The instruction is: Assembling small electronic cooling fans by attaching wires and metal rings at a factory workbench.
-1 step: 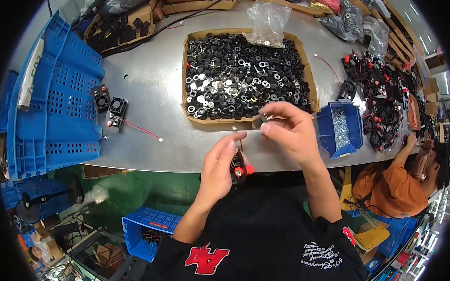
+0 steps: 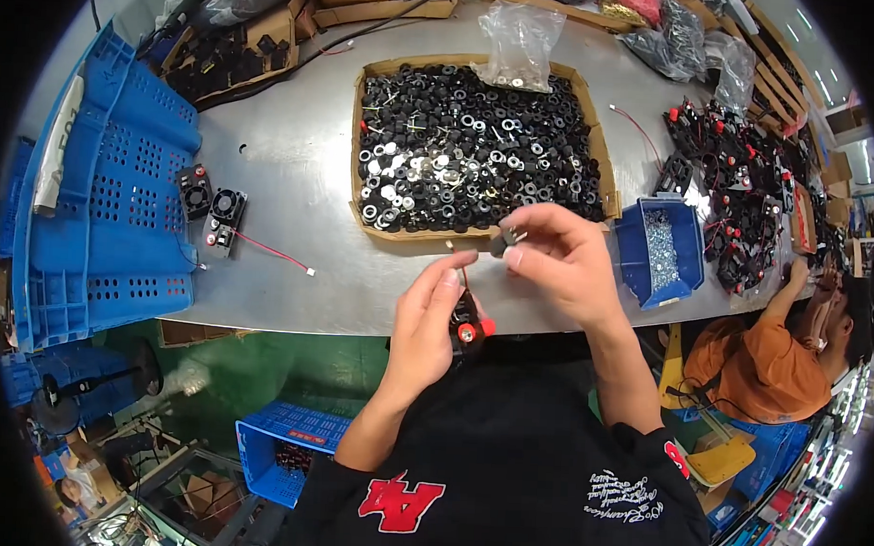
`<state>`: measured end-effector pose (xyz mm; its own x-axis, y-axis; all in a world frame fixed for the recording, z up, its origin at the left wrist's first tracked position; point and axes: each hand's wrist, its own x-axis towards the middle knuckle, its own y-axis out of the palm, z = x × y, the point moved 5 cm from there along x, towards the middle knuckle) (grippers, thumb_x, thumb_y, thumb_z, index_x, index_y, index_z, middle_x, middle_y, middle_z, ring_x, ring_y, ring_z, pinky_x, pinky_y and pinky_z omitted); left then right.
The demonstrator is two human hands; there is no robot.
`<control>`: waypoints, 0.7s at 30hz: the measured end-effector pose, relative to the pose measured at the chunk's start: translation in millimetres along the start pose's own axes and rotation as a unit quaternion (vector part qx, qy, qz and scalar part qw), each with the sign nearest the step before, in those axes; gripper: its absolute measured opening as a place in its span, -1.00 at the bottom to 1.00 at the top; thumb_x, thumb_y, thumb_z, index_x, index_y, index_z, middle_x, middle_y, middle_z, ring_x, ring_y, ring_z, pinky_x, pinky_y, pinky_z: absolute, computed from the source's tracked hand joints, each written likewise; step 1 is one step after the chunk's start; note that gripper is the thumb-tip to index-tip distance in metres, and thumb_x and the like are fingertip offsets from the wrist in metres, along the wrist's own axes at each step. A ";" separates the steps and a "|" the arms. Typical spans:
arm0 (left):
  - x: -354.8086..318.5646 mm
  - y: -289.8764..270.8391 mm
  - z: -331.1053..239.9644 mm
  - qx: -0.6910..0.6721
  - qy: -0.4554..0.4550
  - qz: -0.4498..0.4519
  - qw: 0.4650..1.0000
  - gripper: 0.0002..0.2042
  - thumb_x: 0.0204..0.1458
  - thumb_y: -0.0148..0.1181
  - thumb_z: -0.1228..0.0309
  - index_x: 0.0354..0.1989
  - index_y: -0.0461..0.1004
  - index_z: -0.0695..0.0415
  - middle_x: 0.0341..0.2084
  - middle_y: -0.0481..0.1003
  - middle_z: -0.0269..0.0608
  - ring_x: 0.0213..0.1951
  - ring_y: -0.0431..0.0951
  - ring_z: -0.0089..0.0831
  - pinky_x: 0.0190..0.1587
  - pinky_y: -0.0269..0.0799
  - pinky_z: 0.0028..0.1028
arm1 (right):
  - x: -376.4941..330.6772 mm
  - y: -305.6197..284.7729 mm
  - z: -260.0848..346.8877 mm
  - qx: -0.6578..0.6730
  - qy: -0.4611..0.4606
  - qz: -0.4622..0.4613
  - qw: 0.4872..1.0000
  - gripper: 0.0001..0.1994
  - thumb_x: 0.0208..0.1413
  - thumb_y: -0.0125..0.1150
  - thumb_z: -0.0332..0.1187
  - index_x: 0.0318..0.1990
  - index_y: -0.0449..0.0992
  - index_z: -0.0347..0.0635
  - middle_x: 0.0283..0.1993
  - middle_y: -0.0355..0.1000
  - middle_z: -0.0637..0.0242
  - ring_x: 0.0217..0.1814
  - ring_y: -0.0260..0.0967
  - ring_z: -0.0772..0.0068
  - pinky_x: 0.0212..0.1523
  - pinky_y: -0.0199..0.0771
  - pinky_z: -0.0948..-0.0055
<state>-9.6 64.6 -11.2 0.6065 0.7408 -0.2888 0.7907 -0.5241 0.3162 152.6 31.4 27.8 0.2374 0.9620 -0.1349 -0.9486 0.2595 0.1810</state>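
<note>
While the person's left hand (LH) closes round a small black plastic unit w/ a round red knob, its thumb + index nip a thin reddish wire, pale plug end poking out toward 11. Most of the unit's hidden by palm & fingers, so full shape can't be told. Right hand (RH), at LH's 2 o'clock, pinches a small dark block w/ metal prongs btwn thumb & fingertips; detail too small/blurry. Block sits approx mid-view, apart from the plug, just 6 o'clock of a shallow brown cardboard tray full of black + silvery round parts; crumpled clear plastic bag hides part of the tray's 1 o'clock rim. Blue plastic bin w/ silvery small hardware at 3. Tall blue perforated plastic crate at 9, w/ dark characters on a white strip, partly curled away. Black shirt at 6: red white-edged lettering, plus white script, upside-down, mostly illegible.
</note>
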 end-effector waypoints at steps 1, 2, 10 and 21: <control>1.7 4.4 -6.5 0.006 0.020 -0.009 1.000 -0.64 0.28 -0.15 0.29 0.09 0.36 0.29 -0.57 0.47 -0.25 -0.54 0.45 -0.60 -0.49 0.33 -0.62 | -2.9 -1.9 -1.8 0.001 0.001 -0.001 1.000 -0.74 0.04 0.24 -0.57 -0.08 0.48 -0.28 -0.19 0.48 0.36 -0.24 0.43 0.65 -0.21 0.47 0.61; 1.7 8.8 -13.8 0.011 0.022 0.005 1.000 -0.67 0.28 -0.13 0.33 0.08 0.35 0.29 -0.55 0.48 -0.25 -0.51 0.48 -0.58 -0.41 0.38 -0.60 | -4.9 -2.2 -4.5 -0.037 -0.020 0.005 0.999 -0.74 0.03 0.25 -0.57 -0.09 0.48 -0.29 -0.18 0.48 0.36 -0.23 0.43 0.64 -0.20 0.47 0.59; 3.4 5.5 21.9 0.068 -0.035 0.107 0.991 -0.58 0.31 -0.21 0.15 -0.03 0.38 0.30 -0.40 0.48 -0.23 -0.41 0.42 -0.55 -0.34 0.34 -0.57 | -47.8 -38.3 37.2 -0.308 -0.115 -0.089 0.940 -0.74 -0.10 0.31 -0.49 -0.20 0.50 -0.27 -0.27 0.45 0.30 -0.36 0.42 0.53 -0.30 0.45 0.53; -14.3 21.2 3.7 -0.091 -0.109 0.076 0.987 -0.53 0.01 0.15 0.43 0.11 0.33 0.34 -0.26 0.48 -0.14 -0.33 0.46 -0.50 -0.31 0.42 -0.57 | -221.8 -468.1 29.3 0.224 -0.150 -0.642 0.718 -0.91 0.19 0.08 -0.36 -0.23 0.42 -0.15 -0.35 0.46 0.31 -0.39 0.40 0.41 -0.43 0.34 0.56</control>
<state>-1.2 41.4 -3.8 0.7357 0.5417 -0.4067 0.6738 -0.5237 0.5213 550.1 -301.0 1.6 0.9541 -0.1362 -0.2667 0.2379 0.8855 0.3991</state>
